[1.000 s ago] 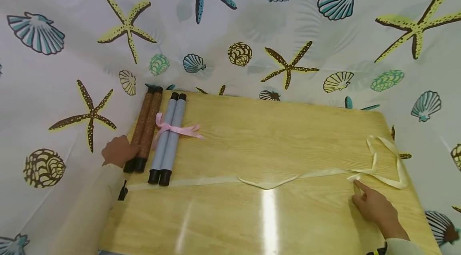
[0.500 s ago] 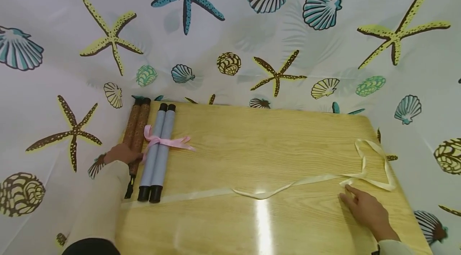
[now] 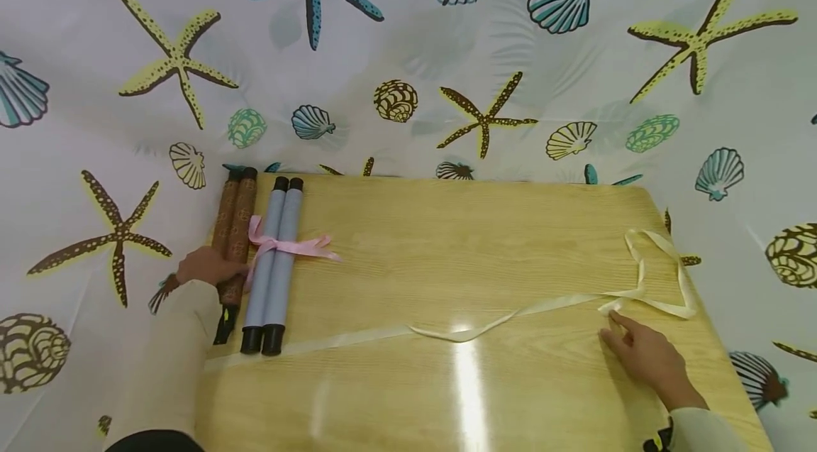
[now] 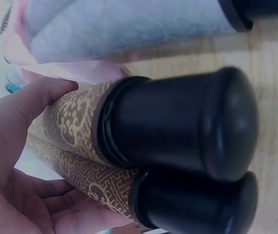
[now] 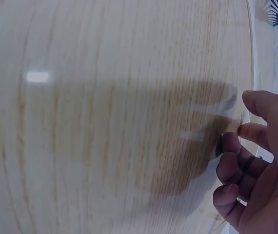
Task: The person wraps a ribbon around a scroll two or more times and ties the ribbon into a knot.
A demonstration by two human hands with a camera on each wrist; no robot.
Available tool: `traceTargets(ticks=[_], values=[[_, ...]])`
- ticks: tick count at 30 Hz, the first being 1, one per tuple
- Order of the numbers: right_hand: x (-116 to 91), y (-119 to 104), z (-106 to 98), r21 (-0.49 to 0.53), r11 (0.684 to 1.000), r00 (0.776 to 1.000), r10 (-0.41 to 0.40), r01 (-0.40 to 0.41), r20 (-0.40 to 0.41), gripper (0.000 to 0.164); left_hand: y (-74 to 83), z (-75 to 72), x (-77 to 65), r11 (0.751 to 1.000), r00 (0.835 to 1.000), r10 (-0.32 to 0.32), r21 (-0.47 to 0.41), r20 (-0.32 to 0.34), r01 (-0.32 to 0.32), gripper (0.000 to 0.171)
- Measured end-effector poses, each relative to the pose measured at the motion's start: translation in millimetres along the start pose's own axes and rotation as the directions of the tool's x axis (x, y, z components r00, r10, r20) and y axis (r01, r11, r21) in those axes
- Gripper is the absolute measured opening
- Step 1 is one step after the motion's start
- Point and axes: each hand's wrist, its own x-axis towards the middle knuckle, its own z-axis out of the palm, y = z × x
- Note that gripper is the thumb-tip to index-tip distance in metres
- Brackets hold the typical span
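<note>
Two brown patterned scrolls [image 3: 241,225] with black end knobs lie side by side at the table's left edge. My left hand [image 3: 207,266] grips them near their front ends; in the left wrist view the thumb lies on one side of the brown scrolls [image 4: 75,114] and the fingers on the other. At the right, my right hand [image 3: 647,360] touches the end of a pale yellow ribbon [image 3: 555,304] with its index fingertip. The thumb stands apart, and in the right wrist view the right hand's [image 5: 270,170] other fingers are loosely bent.
Beside the brown pair lie two grey-blue scrolls [image 3: 277,296] tied with a pink ribbon [image 3: 309,247]. The yellow ribbon runs beneath them and loops at the right of the wooden table [image 3: 447,239]. A white cloth [image 3: 357,62] with starfish and shells surrounds the table.
My left hand has moved further over the brown scrolls, and their front knobs show less in the head view. The right hand stays at the ribbon end. The head view has shifted slightly.
</note>
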Motion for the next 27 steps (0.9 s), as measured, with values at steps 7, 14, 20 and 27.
traceTargets(ticks=[7,14,20,27], values=[[1.5,0.6,1.4,-0.003,1.0,1.0,-0.016,0.016,0.01,0.074,16.1,-20.6,-20.1,0.999,0.999,-0.029,-0.016,-0.038,0.029,0.051],[0.1,2.0,1.6,-0.004,0.999,0.999,-0.037,0.037,-0.011,0.072,43.3,-29.7,-52.6,0.998,0.996,-0.043,-0.04,-0.077,0.04,0.051],[0.9,5.6,2.0,-0.014,0.998,0.998,-0.059,0.058,-0.033,0.07,76.9,-18.5,-82.4,0.998,0.996,-0.046,-0.055,-0.078,0.041,0.052],[2.2,9.0,6.5,-0.009,0.998,0.996,-0.068,0.068,-0.063,0.067,126.7,3.6,-115.5,0.996,0.996,0.026,-0.087,-0.08,-0.033,0.056]])
